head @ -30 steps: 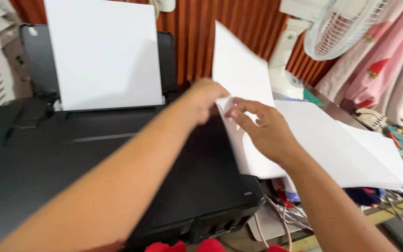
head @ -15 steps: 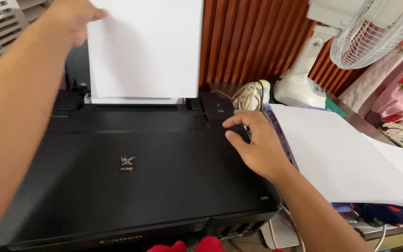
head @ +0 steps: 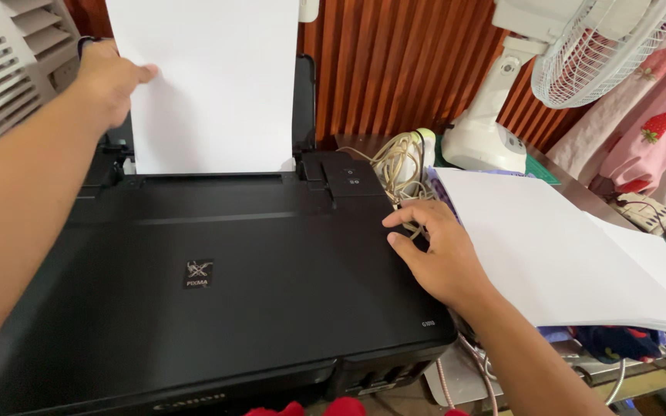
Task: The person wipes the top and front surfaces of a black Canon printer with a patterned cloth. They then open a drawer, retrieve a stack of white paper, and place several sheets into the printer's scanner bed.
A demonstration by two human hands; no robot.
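A black printer [head: 217, 308] fills the middle of the view. White paper sheets [head: 210, 85] stand upright in its rear feed tray. My left hand [head: 109, 77] grips the left edge of those sheets, thumb in front. My right hand [head: 433, 250] rests with fingers spread on the printer's right edge, holding nothing, beside a stack of white paper [head: 564, 246] lying to the right.
A white desk fan [head: 533, 69] stands at the back right. A coiled beige cable [head: 398, 162] lies behind the printer's right corner. Pink cloth [head: 657, 123] hangs at far right. Loose wires [head: 472, 370] trail below the paper stack. A louvred white panel [head: 1, 69] is at upper left.
A second ago both hands held a sheet lifted from the right stack. My left hand carried it to the rear tray and has lowered it there. My right hand settled on the printer's edge.
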